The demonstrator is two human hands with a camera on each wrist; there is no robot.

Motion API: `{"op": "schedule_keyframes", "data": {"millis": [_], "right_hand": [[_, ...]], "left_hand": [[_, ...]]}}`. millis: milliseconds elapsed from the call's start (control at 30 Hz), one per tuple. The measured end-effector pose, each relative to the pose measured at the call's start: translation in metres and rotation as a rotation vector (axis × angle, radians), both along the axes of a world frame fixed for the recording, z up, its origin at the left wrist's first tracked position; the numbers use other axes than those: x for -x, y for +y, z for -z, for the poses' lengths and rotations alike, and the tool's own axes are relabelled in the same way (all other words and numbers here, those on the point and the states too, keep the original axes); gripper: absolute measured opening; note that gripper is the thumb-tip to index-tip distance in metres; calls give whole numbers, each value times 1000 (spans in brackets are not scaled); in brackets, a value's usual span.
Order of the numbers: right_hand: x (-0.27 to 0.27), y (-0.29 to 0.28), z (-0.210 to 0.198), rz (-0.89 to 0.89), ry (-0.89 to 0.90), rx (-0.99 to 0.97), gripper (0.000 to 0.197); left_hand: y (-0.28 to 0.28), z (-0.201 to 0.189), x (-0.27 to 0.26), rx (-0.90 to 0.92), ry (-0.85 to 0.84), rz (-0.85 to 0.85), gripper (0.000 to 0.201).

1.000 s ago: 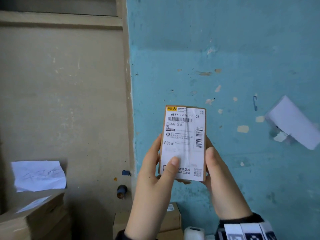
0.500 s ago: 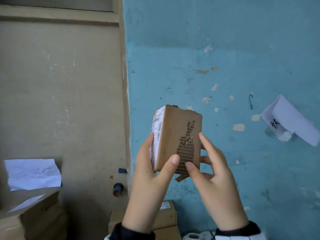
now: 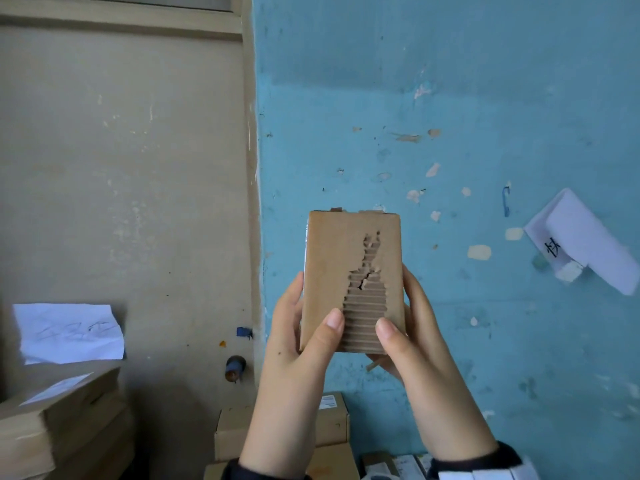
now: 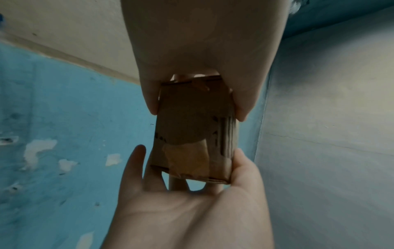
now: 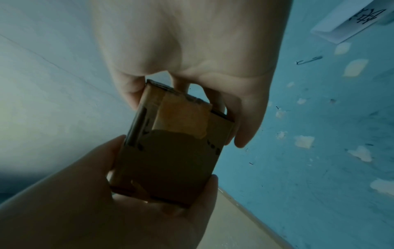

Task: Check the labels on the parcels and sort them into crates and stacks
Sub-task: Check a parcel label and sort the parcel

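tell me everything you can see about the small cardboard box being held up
The small cardboard box is plain brown corrugated card, held upright in front of the blue wall. Its facing side is torn: the outer paper is ripped away in a jagged strip, baring the ribbed fluting. A white label edge shows along its left side. The wrist views show brown tape over one end. The left hand and right hand grip its lower half, thumbs on the front, fingers behind.

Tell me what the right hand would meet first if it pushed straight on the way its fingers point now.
The right hand already grips the small cardboard parcel, so that moves with it. Beyond it, the first thing looks to be the blue wall; depth is unclear.
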State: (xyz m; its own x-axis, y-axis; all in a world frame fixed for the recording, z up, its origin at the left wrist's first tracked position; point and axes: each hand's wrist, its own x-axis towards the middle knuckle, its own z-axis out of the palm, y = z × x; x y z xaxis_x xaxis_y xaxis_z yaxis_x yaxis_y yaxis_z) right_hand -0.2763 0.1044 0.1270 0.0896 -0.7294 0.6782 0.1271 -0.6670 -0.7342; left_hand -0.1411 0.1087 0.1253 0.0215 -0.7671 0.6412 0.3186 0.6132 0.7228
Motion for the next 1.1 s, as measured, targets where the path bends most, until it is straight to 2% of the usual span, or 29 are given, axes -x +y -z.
{"op": "schedule_keyframes", "data": {"millis": [133, 500, 667, 733, 800, 867, 1000, 1033, 1100], "right_hand": [[-4, -2, 3, 57, 4, 35, 73], [-37, -11, 5, 68, -18, 45, 77], [-58, -22, 5, 102, -44, 56, 84], [-69, -27, 6, 114, -50, 81, 77], [-80, -29, 8, 140, -81, 108, 61], [-91, -30, 8, 172, -99, 125, 50], [-108, -31, 8, 184, -119, 125, 47], [-111, -31, 9, 176, -131, 127, 46], [-117, -31, 8, 181, -140, 124, 46]], "left_hand": [[1, 2, -6, 8, -28, -15, 64], [-6, 4, -37, 56, -53, -70, 57], [-14, 4, -60, 26, -56, -300, 54], [-19, 4, -75, 23, -72, -391, 44], [-22, 3, -90, 10, -74, -465, 36], [-24, 1, -101, 1, -73, -519, 35], [-24, -3, -116, 19, -23, -541, 16], [-24, -3, -118, 15, -19, -525, 17], [-22, -4, -123, -38, -34, -429, 37]]}}
